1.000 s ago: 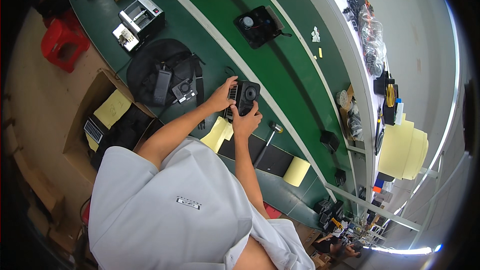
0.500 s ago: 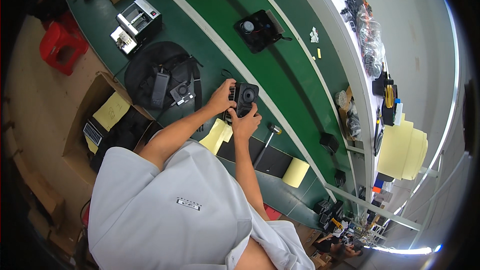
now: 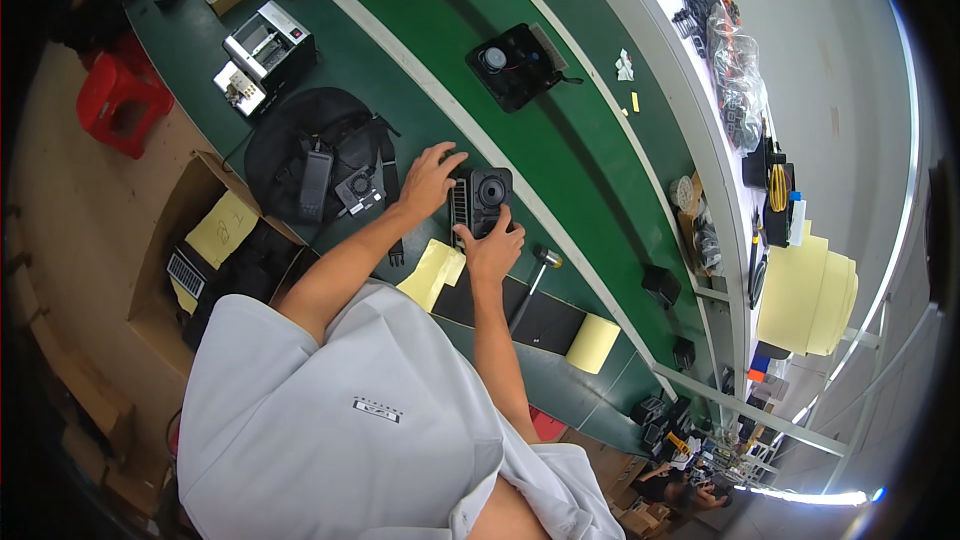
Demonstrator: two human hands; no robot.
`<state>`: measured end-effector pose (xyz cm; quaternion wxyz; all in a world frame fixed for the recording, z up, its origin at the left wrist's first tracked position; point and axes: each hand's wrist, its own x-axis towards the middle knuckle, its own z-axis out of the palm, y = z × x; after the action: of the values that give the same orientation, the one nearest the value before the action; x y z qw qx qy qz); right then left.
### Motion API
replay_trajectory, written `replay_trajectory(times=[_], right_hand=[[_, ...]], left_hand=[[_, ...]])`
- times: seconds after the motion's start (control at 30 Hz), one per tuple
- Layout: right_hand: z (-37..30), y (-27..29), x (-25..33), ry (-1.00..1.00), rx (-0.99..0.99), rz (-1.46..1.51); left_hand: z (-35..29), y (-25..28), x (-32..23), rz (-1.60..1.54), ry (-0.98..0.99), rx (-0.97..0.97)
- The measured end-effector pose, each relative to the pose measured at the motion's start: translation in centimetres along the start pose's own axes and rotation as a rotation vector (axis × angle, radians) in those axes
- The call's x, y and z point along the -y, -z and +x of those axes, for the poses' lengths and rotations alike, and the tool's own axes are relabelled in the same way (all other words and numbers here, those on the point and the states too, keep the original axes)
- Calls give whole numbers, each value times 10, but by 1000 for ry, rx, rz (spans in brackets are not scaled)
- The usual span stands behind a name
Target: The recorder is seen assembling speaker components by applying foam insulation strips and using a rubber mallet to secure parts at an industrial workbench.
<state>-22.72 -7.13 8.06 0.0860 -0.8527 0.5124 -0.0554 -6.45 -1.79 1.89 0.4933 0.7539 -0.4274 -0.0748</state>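
A black box-shaped device (image 3: 490,192) with a round, speaker-like ring on top and a ribbed grille along its left side rests on the green bench. My right hand (image 3: 494,252) grips its near end, thumb on the left and fingers on the right. Just off the device's far left corner, my left hand (image 3: 430,182) is open with its fingers spread, holding nothing. To the left lies a round black bag (image 3: 275,145) with a dark handheld unit (image 3: 316,183) and a small grey-black device with a round fan-like part (image 3: 358,190) on it.
A hammer (image 3: 535,285) lies across a black mat, between crumpled yellow paper (image 3: 432,275) and a yellow roll (image 3: 592,344). Further left are a silver-black machine (image 3: 268,45) and an open carton (image 3: 160,250). A black housing (image 3: 515,65) sits on the green belt beyond a pale rail (image 3: 420,70).
My left hand has let go of the device and drawn back to the left, its fingers spreading. My right hand keeps its hold at the near end.
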Motion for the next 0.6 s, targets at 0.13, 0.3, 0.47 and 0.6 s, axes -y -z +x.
replay_trajectory(times=[0.13, 0.3, 0.47, 0.6], right_hand=[[9, 4, -11, 74, 27, 1], [16, 9, -13, 110, 85, -59], [15, 4, -21, 125, 74, -28], [14, -1, -32, 151, 53, 15]], left_hand=[[21, 3, 21, 205, -334, 186], [26, -7, 34, 286, -309, 275], [23, -14, 35, 275, -321, 195], [27, -15, 36, 285, -401, 239]])
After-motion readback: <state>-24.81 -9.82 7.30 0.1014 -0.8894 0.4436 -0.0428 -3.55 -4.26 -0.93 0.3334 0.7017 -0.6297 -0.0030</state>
